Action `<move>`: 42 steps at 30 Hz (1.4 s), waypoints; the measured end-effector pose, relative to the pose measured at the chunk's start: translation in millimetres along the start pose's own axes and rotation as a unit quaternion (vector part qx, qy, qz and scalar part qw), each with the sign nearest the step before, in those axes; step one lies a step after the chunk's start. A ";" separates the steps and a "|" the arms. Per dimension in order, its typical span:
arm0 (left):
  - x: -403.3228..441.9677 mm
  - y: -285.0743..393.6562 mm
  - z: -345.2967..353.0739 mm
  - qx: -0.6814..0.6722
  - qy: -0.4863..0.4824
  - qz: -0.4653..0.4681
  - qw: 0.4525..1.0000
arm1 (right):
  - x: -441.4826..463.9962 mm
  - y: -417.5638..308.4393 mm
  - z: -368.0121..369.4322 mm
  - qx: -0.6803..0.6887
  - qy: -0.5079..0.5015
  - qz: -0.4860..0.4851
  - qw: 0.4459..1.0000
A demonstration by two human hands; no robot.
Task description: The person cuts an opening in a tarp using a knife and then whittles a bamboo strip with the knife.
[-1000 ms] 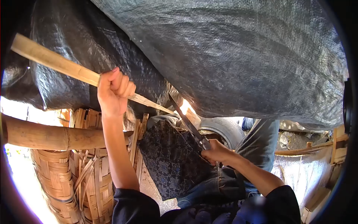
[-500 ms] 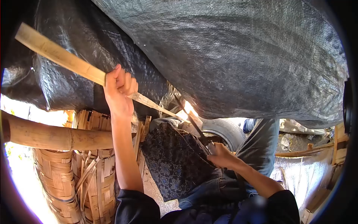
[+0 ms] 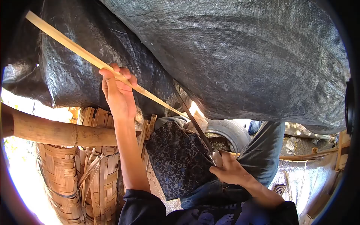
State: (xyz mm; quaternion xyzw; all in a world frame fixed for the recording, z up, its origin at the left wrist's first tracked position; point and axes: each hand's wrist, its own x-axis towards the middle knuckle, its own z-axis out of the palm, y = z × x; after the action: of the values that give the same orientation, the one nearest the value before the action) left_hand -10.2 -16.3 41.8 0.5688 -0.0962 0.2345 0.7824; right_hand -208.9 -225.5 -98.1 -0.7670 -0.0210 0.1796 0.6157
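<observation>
My left hand (image 3: 119,88) is raised and pinches a long bamboo strip (image 3: 71,44) between thumb and fingers. The strip slants from the upper left down to the middle, its narrow side toward me. My right hand (image 3: 229,168) is closed round the handle of a long dark-bladed knife (image 3: 191,118), whose blade points up and to the left. The strip's lower end comes close to the blade; whether they touch I cannot tell. A dark patterned cloth (image 3: 176,161) lies over my lap and leg, below the blade.
A thick bamboo pole (image 3: 60,129) juts in from the left, above woven bamboo baskets (image 3: 58,168). Black tarpaulin (image 3: 240,56) hangs low across the top. A tyre (image 3: 232,133) lies beyond my knee, and a silvery sheet (image 3: 300,176) is at the right.
The bamboo strip has been turned from its broad face to its narrow edge. My left fingers have loosened from a fist to a pinch. My right hand and the knife have moved slightly lower.
</observation>
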 end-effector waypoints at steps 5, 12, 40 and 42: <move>-5.6 -6.4 -5.8 -0.005 -0.022 0.034 0.999 | 1.4 -48.0 -10.2 -0.019 0.040 -0.137 0.990; -10.3 -11.0 8.7 0.038 0.063 0.102 0.992 | 27.7 -52.7 9.8 0.190 -0.177 0.123 0.958; -17.1 -9.2 -33.0 -0.013 0.061 0.043 0.997 | 16.1 -55.0 12.2 0.034 -0.088 0.043 0.995; -20.8 -8.3 -25.1 0.012 0.106 0.065 0.992 | 26.4 -62.6 24.3 0.207 -0.147 0.141 0.957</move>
State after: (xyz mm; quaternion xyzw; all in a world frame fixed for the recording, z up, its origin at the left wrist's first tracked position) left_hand -27.3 -0.2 17.7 0.5431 -0.0466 0.3448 0.7642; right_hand -179.7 -181.0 -49.4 -0.5826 0.0347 0.3761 0.7197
